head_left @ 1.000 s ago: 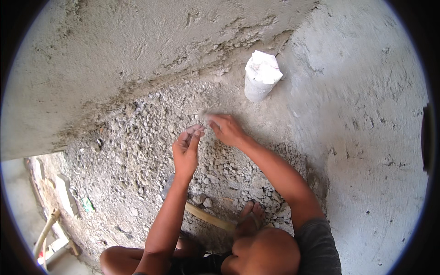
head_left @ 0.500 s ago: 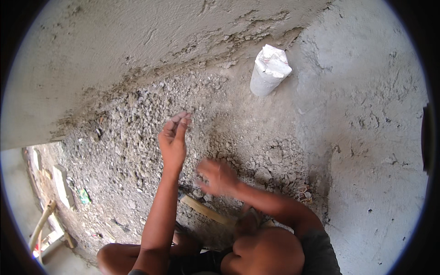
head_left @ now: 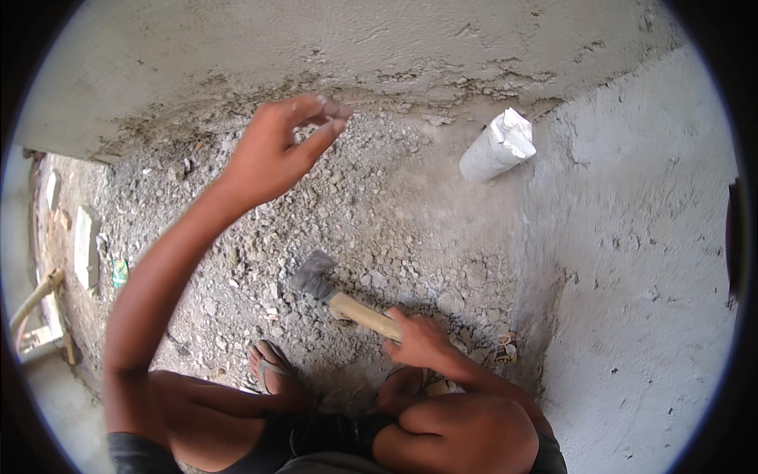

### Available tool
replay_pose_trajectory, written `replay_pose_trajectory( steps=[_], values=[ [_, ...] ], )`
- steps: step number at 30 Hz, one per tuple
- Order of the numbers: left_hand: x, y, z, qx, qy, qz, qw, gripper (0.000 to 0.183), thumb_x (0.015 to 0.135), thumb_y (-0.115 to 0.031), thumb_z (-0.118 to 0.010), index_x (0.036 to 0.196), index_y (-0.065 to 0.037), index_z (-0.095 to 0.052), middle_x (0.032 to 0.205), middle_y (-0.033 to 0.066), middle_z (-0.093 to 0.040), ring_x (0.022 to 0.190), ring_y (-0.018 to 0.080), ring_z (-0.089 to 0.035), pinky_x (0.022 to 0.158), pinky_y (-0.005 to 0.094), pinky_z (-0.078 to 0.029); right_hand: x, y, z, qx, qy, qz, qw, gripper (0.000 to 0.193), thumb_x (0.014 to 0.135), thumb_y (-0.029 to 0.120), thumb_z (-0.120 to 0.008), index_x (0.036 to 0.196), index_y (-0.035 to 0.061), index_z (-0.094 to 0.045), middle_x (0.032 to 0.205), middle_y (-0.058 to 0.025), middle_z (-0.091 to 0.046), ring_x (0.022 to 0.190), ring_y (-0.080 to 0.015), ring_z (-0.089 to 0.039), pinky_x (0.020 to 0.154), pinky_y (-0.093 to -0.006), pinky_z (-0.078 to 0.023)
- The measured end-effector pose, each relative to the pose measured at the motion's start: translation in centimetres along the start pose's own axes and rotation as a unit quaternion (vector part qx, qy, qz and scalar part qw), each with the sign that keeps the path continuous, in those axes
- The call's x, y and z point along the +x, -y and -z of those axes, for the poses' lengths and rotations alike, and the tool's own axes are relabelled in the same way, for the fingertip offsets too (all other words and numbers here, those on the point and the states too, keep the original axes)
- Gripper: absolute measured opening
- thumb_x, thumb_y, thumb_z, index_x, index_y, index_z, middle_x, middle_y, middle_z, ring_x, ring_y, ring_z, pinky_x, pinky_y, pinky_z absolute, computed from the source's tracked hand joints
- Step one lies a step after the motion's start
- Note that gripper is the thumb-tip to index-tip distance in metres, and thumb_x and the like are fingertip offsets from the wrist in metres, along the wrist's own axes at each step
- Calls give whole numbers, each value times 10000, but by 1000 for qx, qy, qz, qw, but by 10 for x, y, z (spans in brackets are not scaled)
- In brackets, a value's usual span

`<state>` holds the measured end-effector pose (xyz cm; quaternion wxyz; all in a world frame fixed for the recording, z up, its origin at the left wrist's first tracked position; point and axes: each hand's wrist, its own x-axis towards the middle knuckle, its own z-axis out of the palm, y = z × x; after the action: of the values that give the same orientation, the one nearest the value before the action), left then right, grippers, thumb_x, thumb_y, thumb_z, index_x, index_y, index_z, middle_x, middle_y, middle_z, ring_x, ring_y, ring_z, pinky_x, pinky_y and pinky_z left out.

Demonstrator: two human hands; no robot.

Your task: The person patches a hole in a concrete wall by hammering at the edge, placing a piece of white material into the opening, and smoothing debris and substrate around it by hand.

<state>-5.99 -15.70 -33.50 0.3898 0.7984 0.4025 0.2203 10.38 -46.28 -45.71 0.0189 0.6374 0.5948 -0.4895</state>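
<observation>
My right hand (head_left: 422, 340) is wrapped round the pale wooden handle of a hammer (head_left: 359, 312). Its dark, dusty metal head lies at the far left end of the handle, just over the rubble. My left hand (head_left: 280, 146) is raised farther off, near the foot of the back wall. Its thumb and fingers curl together in a loose pinch, with dusty fingertips; whatever may be between them cannot be made out. Beneath both hands spreads broken grey rubble (head_left: 237, 261).
A whitish cylinder (head_left: 493, 150) with a crumpled white top stands in the far right corner. Rough plastered walls rise behind (head_left: 379, 47) and at right (head_left: 632, 261). At left are a pale block (head_left: 87, 245), a green wrapper (head_left: 119, 272) and a wooden pole (head_left: 35, 300). My sandalled foot (head_left: 272, 367) is near.
My right hand was blurred and away from the hammer; now it grips the handle, and the head shows. My left hand has moved farther away and up toward the back wall.
</observation>
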Motion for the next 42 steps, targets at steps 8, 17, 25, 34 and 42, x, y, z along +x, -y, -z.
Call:
replay_pose_trajectory(
  steps=[8, 17, 25, 34, 42],
  values=[
    [-133, -83, 104, 300, 195, -25, 934, 297, 806, -91, -689, 1100, -47, -678, 1107, 148, -707, 1077, 339, -671, 1044, 521, -463, -4, -24, 60, 76, -352, 134, 923, 451, 888, 177, -730, 1271, 17, -555, 827, -181, -698, 737, -278, -713, 667, -387, -561],
    [-209, -91, 96, 202, 195, 108, 954, 429, 729, -94, -712, 1156, -67, -681, 1137, 136, -696, 1077, 362, -656, 1054, 553, -442, 14, -120, 84, -27, -312, -203, 928, 410, 950, 223, -655, 1242, -46, -553, 845, -266, -680, 808, -432, -695, 713, -488, -540],
    [-210, -62, 112, 184, 131, 177, 958, 476, 736, -124, -712, 1201, -41, -657, 1182, 183, -677, 1121, 422, -614, 1097, 557, -392, -9, -35, 116, 163, -425, -63, 888, 263, 988, 223, -615, 1104, -8, -564, 665, -120, -608, 618, -228, -640, 599, -375, -493],
    [-220, -57, 122, 164, 180, 194, 950, 515, 763, -247, -719, 1215, -10, -650, 1179, 194, -678, 1128, 443, -592, 1075, 528, -407, 30, -104, 94, -30, -345, -199, 917, 298, 966, 221, -622, 1157, 3, -551, 771, -270, -663, 736, -483, -653, 638, -523, -508],
    [-219, -70, 116, 193, 185, 232, 935, 560, 768, -299, -714, 1242, -8, -647, 1191, 196, -677, 1153, 440, -580, 1065, 526, -408, 31, -59, 96, 22, -473, -2, 881, 338, 974, 225, -616, 1216, -3, -553, 773, -229, -653, 687, -406, -650, 629, -457, -509]
  ],
)
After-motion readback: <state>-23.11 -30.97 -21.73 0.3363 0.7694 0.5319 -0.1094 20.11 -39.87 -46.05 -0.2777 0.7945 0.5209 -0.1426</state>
